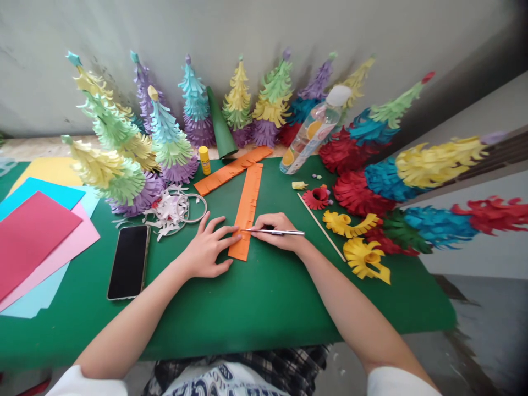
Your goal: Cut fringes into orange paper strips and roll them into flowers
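Observation:
An orange paper strip [246, 206] lies lengthwise in front of me, with short slits along its right edge. My left hand [211, 248] rests flat on the green tabletop with its fingers spread, fingertips touching the strip's left side. In my right hand [274, 228] is a slim silver craft knife [289, 232], pinched like a pen, its tip on the strip close to my left fingertips. Beyond it lies a second orange slit strip [231, 171], slanting away to the right. A yellow glue stick [204, 159] stands upright beside that one.
Fringed paper trees [193, 104] line the wall and right side, with a green cone [220, 124] among them. A tilted plastic bottle [311, 132], thin stick [322, 226] and yellow curls [365, 258] lie rightward. Leftward are a phone [128, 263], tape ring [203, 201], scraps [168, 212], coloured sheets [37, 242].

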### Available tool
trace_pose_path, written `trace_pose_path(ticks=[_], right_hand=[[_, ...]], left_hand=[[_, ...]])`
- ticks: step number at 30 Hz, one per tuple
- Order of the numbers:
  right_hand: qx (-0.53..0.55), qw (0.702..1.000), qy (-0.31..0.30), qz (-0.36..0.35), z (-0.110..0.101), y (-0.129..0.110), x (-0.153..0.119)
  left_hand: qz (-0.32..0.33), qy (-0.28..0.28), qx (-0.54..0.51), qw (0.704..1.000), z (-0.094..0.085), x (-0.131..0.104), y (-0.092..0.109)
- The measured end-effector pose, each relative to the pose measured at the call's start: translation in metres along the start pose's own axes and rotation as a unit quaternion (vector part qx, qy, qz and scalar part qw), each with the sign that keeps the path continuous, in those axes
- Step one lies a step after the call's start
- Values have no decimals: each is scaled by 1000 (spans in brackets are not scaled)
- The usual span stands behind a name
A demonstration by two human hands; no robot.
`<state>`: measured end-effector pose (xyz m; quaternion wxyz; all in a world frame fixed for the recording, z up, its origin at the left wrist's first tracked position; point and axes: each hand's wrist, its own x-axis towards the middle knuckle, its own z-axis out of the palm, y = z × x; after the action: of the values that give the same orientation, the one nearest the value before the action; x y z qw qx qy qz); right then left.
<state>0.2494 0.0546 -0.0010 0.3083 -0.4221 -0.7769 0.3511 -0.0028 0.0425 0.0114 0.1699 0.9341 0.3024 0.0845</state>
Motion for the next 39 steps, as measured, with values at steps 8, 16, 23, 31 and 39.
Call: trace_pose_path(ticks=[8,16,23,31,39], right_hand=[[-3,1000,-4,11,-2,0,-2],[1,1000,-9,20,-4,-1,-1],[12,1000,-7,22,-5,-3,-2],[137,987,18,85,-4,6,-6],[199,975,32,94,0,6,-8]], left_hand=[[-2,-1,-2,1000,-1,1,1],[-3,-4,3,1000,-2,1,1],[-3,-4,4,1000,-1,0,1],[22,6,-2,1000,-2,1,0],[64,8,-18,998,-1,-1,-1]])
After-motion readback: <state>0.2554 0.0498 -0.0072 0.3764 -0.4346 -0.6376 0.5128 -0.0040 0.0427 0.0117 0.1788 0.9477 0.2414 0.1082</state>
